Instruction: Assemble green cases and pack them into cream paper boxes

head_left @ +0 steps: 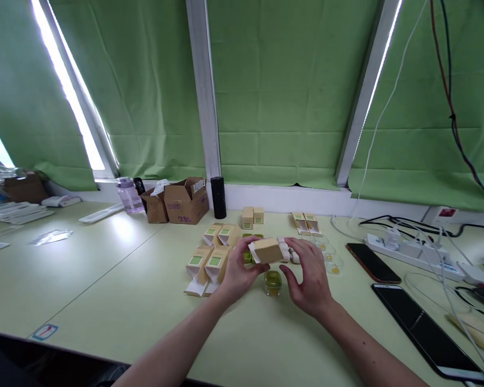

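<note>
Both my hands hold one small tan carton [268,249] a little above the pale green table [105,279]. My left hand [239,271] grips its left end with fingers curled round it. My right hand [308,275] pinches the right end, where white flaps show. A small clear jar with green content [272,282] stands on the table just under the carton. Several open cartons with green labels [210,262] lie to the left of my hands.
Two closed cartons [252,216] and two open ones [306,223] sit further back, with clear lids [331,262] on the right. Two phones [372,262] [425,328], a power strip [411,248] with cables, brown boxes [185,200], a black cylinder [218,197] and a bottle [128,194] ring the area.
</note>
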`<control>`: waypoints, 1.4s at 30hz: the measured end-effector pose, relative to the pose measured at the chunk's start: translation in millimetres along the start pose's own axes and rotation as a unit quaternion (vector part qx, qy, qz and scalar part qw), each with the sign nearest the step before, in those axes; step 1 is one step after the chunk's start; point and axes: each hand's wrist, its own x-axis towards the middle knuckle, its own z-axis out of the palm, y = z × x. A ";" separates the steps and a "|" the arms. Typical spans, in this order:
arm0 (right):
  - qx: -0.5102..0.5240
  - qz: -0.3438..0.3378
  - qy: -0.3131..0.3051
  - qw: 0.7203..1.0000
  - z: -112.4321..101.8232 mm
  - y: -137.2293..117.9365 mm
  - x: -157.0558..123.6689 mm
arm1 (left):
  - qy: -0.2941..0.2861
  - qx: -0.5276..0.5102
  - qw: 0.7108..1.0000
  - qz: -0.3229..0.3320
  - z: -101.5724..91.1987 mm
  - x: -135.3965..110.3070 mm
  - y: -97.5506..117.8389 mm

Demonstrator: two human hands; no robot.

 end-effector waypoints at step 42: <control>0.020 -0.014 0.016 1.000 -1.8 1.2 -1.1 | 0.056 -0.089 0.994 0.014 8.5 -2.5 1.7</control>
